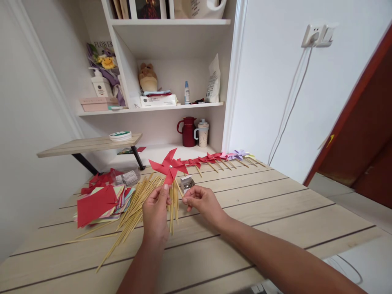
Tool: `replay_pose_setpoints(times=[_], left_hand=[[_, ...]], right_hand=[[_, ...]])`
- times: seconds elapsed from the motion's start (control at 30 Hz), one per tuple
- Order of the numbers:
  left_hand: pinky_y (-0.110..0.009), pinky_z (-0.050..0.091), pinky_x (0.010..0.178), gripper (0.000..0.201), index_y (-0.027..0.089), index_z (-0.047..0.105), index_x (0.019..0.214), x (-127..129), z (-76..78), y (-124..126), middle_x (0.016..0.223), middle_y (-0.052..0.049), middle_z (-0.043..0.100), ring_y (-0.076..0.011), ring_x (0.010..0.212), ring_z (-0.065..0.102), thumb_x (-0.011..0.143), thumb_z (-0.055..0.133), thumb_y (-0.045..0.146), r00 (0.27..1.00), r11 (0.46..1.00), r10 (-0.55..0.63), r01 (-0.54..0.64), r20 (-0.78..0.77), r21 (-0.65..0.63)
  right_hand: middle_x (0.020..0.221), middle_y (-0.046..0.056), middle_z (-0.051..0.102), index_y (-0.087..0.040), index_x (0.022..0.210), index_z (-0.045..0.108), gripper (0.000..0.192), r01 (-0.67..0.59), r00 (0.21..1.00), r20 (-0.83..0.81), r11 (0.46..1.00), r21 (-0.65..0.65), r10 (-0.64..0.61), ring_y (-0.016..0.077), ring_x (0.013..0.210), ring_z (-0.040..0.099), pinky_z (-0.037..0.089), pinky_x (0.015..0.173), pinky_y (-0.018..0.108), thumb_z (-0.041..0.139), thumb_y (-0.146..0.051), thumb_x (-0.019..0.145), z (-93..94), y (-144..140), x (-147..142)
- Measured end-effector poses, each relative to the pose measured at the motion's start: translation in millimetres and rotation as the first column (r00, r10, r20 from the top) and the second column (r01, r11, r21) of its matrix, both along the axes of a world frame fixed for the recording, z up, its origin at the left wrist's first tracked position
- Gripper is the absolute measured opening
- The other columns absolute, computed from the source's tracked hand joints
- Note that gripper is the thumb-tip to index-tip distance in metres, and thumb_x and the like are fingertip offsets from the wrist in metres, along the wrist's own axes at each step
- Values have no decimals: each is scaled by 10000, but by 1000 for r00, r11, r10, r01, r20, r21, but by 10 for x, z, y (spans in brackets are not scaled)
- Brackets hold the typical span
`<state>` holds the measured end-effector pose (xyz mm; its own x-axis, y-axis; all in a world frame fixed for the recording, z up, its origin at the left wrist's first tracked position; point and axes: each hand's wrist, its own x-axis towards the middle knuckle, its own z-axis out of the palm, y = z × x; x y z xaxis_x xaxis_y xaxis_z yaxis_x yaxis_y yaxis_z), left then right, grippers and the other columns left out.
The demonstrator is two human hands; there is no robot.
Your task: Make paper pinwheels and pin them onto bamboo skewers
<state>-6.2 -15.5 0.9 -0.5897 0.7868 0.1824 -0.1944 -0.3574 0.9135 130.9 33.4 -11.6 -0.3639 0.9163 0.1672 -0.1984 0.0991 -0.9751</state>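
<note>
A red paper pinwheel (168,165) with a shiny pin at its centre stands up in front of me. My left hand (157,206) is closed, its thumb and fingers pinching the lower blade. In the fingertips of my right hand (200,202) is a thin wooden stick (179,188), which runs up behind the pinwheel; where its upper end meets the paper is hidden. A small open box of metal pins (187,183) lies just beyond my right fingers. Loose wooden sticks (134,208) spread across the table beside and beyond my left hand.
Stacked coloured paper (96,206) lies at the left, near a clear plastic box (127,177). A row of finished pinwheels (214,157) lines the table's back edge. Behind, a white shelf (171,107) holds a red jug (189,132) and a cup (202,134). A small raised stand (92,143) is at left.
</note>
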Motion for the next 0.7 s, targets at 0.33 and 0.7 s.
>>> replay_pose_setpoints(times=[0.33, 0.7], left_hand=[[-227, 406, 556, 418, 145, 712, 888, -20, 116, -29, 603, 28, 524, -109, 553, 450, 944, 581, 538, 949, 996, 27, -51, 315, 69], [-193, 408, 516, 365, 119, 687, 795, -138, 117, 17, 568, 49, 452, -73, 482, 397, 1017, 473, 315, 820, 994, 91, -36, 565, -108]], right_hand=[[594, -21, 651, -173, 674, 660, 318, 29, 999, -28, 1000, -5, -30, 118, 478, 594, 452, 489, 247, 868, -403, 607, -11, 5, -24], [656, 20, 703, -167, 687, 679, 285, 138, 989, -65, 990, 39, -136, 141, 524, 637, 502, 555, 272, 850, -387, 627, 85, 205, 112]])
